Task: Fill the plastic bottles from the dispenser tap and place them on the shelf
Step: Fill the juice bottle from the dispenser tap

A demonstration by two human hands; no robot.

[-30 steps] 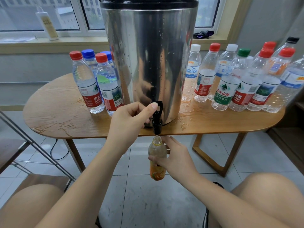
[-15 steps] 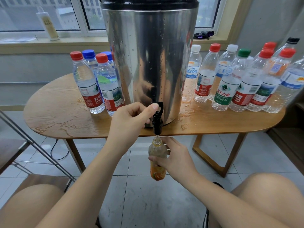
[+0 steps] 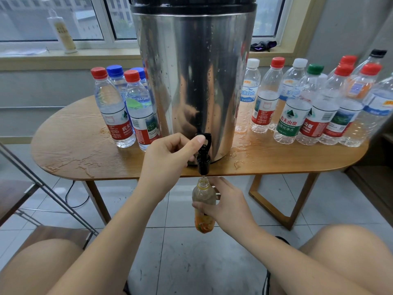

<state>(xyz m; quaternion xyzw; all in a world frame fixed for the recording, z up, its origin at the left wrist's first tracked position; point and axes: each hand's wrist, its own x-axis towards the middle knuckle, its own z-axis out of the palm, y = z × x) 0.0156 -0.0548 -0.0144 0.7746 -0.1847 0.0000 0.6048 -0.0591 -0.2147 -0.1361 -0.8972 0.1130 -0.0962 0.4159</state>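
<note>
Directly under tap (image 3: 203, 155), bottle (image 3: 203, 195) in right hand (image 3: 228, 206)

Soft daylight from window (image 3: 63, 18); sharp centre, edges bowed w/ wide-angle.

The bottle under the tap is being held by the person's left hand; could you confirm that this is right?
Not quite: the head view shows the right hand holding the bottle under the tap. The left hand grips the tap's lever instead.
</note>
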